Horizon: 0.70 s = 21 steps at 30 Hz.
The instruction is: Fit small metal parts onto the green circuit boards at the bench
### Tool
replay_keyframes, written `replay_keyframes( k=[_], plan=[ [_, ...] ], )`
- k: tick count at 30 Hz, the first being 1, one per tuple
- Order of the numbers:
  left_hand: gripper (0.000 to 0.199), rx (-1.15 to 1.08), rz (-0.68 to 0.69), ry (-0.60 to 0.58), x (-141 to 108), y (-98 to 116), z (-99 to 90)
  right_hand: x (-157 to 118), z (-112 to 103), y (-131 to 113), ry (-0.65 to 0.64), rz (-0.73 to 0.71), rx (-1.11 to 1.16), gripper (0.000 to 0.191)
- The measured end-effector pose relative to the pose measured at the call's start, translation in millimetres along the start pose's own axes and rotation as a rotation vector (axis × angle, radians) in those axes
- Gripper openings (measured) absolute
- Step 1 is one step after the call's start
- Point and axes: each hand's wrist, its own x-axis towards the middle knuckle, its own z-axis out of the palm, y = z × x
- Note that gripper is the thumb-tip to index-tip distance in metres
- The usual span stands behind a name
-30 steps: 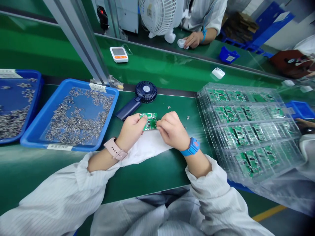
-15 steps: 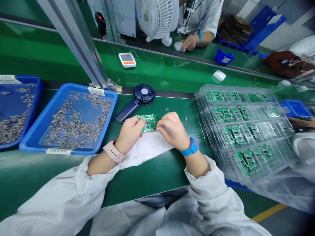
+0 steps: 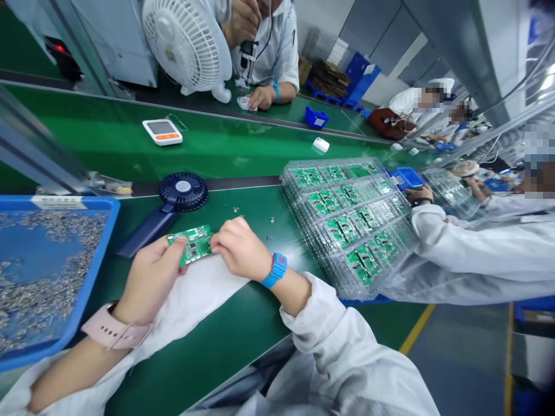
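Green circuit board [image 3: 194, 244] sits at 12 o'clock above white cloth [image 3: 195, 306]. Left hand [image 3: 150, 277]: fingers closed on its left edge. Right hand [image 3: 238, 248]: fingertips apparently pinching its right edge. Clear trays of boards [image 3: 347, 225] at 2 o'clock.

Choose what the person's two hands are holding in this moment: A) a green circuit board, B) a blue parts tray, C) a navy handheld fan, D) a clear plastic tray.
A: the left hand and right hand grip opposite edges of the green circuit board, while the navy handheld fan lies on the bench beyond them.
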Motion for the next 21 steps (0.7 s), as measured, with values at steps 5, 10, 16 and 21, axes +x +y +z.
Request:
replay_keyframes(
  k=[5,10,16,21],
  plan=[
    [0.036,-0.105,0.019,-0.053,1.4,-4.7,-0.1,-13.1,-47.2,15.9,0.111,0.108,0.090,0.004],
    [0.037,-0.218,-0.013,-0.088,4.2,-11.1,-1.2,-41.1,-90.2,37.9,0.143,0.445,-0.075,0.014],
    [0.038,-0.208,-0.004,-0.090,6.1,-12.1,-1.2,-45.8,-80.2,43.5,-0.166,0.507,-0.095,0.019],
    [0.039,-0.226,0.016,-0.080,10.1,-19.2,-0.3,-40.2,-69.7,41.5,-0.261,0.508,-0.144,0.022]
  ],
)
